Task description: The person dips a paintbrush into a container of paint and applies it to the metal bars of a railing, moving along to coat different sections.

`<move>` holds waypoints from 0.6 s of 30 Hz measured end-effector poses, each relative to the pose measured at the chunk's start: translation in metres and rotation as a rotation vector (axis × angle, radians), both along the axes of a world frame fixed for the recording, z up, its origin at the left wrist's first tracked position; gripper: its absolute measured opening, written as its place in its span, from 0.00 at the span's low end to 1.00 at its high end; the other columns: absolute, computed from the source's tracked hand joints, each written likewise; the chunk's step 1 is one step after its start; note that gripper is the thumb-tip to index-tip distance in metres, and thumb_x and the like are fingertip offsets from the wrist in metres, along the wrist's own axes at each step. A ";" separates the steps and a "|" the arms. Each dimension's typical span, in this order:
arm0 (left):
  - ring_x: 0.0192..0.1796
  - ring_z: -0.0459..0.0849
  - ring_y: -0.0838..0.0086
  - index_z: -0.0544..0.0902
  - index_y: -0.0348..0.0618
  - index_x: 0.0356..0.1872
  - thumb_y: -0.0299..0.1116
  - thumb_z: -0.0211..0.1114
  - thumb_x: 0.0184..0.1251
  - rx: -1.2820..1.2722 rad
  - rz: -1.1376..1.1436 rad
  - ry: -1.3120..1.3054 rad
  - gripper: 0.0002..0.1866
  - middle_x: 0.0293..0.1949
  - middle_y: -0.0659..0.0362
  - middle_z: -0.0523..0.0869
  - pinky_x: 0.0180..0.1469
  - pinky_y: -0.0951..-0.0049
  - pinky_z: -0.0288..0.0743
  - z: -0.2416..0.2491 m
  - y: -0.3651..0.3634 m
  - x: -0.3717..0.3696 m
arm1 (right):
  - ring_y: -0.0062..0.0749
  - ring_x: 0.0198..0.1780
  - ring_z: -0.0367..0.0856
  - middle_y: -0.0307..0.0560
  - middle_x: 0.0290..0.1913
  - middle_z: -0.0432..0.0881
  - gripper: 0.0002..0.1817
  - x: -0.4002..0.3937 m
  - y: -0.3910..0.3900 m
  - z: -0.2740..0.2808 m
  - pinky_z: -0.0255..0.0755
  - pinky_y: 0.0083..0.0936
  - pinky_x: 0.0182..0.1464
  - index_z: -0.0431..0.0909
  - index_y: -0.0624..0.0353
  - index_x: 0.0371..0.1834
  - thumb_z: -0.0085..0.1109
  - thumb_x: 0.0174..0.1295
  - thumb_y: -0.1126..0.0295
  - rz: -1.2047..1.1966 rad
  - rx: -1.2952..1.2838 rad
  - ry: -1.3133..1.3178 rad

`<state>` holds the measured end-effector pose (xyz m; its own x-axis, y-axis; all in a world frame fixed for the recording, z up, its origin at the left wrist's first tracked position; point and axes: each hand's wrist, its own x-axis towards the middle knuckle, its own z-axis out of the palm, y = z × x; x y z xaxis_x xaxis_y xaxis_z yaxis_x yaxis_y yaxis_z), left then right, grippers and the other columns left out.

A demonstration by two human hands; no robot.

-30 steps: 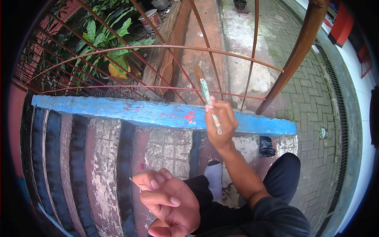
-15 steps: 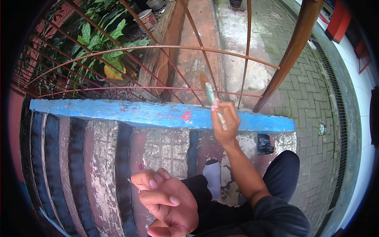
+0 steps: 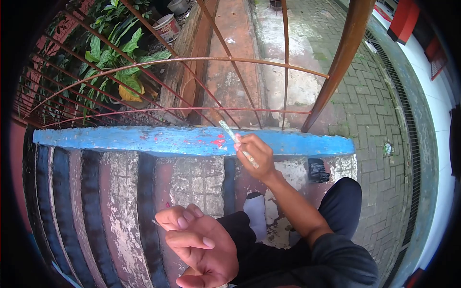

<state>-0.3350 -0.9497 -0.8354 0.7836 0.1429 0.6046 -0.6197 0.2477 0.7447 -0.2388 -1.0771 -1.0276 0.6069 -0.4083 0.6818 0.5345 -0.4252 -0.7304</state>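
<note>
My right hand (image 3: 255, 154) is closed around the paint-spattered handle of a paintbrush (image 3: 227, 128), its brown bristles pointing up and left. The bristles overlap the lower fence rail in this view. Below them runs a low ledge (image 3: 187, 141) painted blue, with red patches showing where the paint is worn. Lower down, my left hand (image 3: 204, 247) is held palm up with fingers curled and thumb apart. The tip of a thin pale stick (image 3: 155, 222) pokes out between its fingers; the rest is hidden.
A rusty metal fence (image 3: 211, 59) with a thick brown post (image 3: 338, 65) rises behind the ledge. Leafy plants (image 3: 113, 57) and a bucket (image 3: 166, 27) stand beyond it. Striped, peeling steps (image 3: 122, 192) lie at left. A black plastic item (image 3: 318, 171) sits near my knee.
My right hand has moved left along the ledge with the paintbrush, which is now tilted further left with its bristles lower. My left hand has hardly moved.
</note>
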 end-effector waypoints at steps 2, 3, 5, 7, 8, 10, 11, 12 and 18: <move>0.55 0.68 0.67 0.76 0.43 0.38 0.76 0.47 0.78 0.004 -0.007 -0.002 0.39 0.51 0.54 0.68 0.61 0.62 0.63 0.000 0.001 0.001 | 0.49 0.48 0.91 0.57 0.42 0.83 0.04 0.001 -0.025 -0.010 0.80 0.34 0.45 0.82 0.68 0.38 0.68 0.64 0.85 -0.089 -0.019 0.077; 0.56 0.67 0.67 0.76 0.43 0.38 0.77 0.45 0.78 0.007 -0.025 -0.019 0.40 0.52 0.54 0.67 0.62 0.62 0.62 -0.001 0.002 0.001 | 0.49 0.49 0.92 0.56 0.42 0.83 0.03 0.000 -0.040 -0.016 0.80 0.34 0.46 0.82 0.68 0.38 0.68 0.65 0.85 -0.187 0.027 0.165; 0.58 0.66 0.67 0.77 0.44 0.39 0.77 0.44 0.78 0.008 -0.035 -0.036 0.40 0.53 0.54 0.67 0.63 0.62 0.62 -0.007 0.008 0.001 | 0.48 0.48 0.91 0.56 0.41 0.83 0.03 0.000 -0.058 -0.022 0.80 0.35 0.46 0.82 0.69 0.38 0.67 0.65 0.85 -0.259 0.020 0.131; 0.51 0.63 0.67 0.78 0.47 0.34 0.77 0.35 0.80 0.112 0.017 -0.035 0.42 0.48 0.51 0.65 0.58 0.63 0.59 -0.009 0.012 0.002 | 0.48 0.45 0.90 0.55 0.40 0.82 0.03 -0.001 -0.054 -0.022 0.80 0.36 0.49 0.81 0.71 0.37 0.67 0.65 0.85 -0.346 0.033 0.093; 0.51 0.63 0.67 0.78 0.47 0.34 0.77 0.35 0.80 0.114 0.013 -0.028 0.42 0.48 0.51 0.65 0.58 0.63 0.59 -0.010 0.010 -0.003 | 0.48 0.45 0.90 0.55 0.40 0.82 0.03 -0.004 -0.044 -0.023 0.80 0.36 0.49 0.81 0.71 0.37 0.67 0.65 0.85 -0.349 0.034 0.101; 0.52 0.74 0.64 0.78 0.43 0.36 0.69 0.58 0.77 -0.005 0.060 0.068 0.33 0.46 0.54 0.73 0.56 0.61 0.69 0.010 -0.012 -0.005 | 0.48 0.44 0.89 0.56 0.40 0.81 0.04 0.001 -0.030 -0.023 0.81 0.37 0.49 0.80 0.71 0.36 0.67 0.65 0.86 -0.183 0.010 0.085; 0.52 0.74 0.64 0.78 0.43 0.36 0.69 0.58 0.77 -0.003 0.057 0.067 0.33 0.46 0.54 0.73 0.56 0.61 0.69 0.007 -0.010 -0.006 | 0.48 0.43 0.89 0.55 0.39 0.80 0.05 0.003 -0.025 -0.023 0.81 0.37 0.49 0.79 0.72 0.34 0.68 0.64 0.85 -0.170 0.018 0.081; 0.53 0.69 0.67 0.73 0.45 0.36 0.71 0.48 0.79 0.053 0.009 0.042 0.34 0.49 0.54 0.69 0.58 0.61 0.63 0.003 -0.006 -0.005 | 0.48 0.43 0.89 0.55 0.39 0.80 0.05 0.003 -0.028 -0.023 0.81 0.37 0.49 0.79 0.72 0.34 0.68 0.64 0.85 -0.172 0.018 0.078; 0.51 0.62 0.68 0.76 0.46 0.35 0.75 0.33 0.80 0.174 -0.032 -0.011 0.41 0.48 0.54 0.66 0.58 0.63 0.56 -0.010 0.001 0.000 | 0.51 0.48 0.90 0.57 0.40 0.83 0.02 -0.013 -0.069 -0.022 0.79 0.38 0.48 0.82 0.70 0.39 0.65 0.66 0.84 -0.341 0.023 0.213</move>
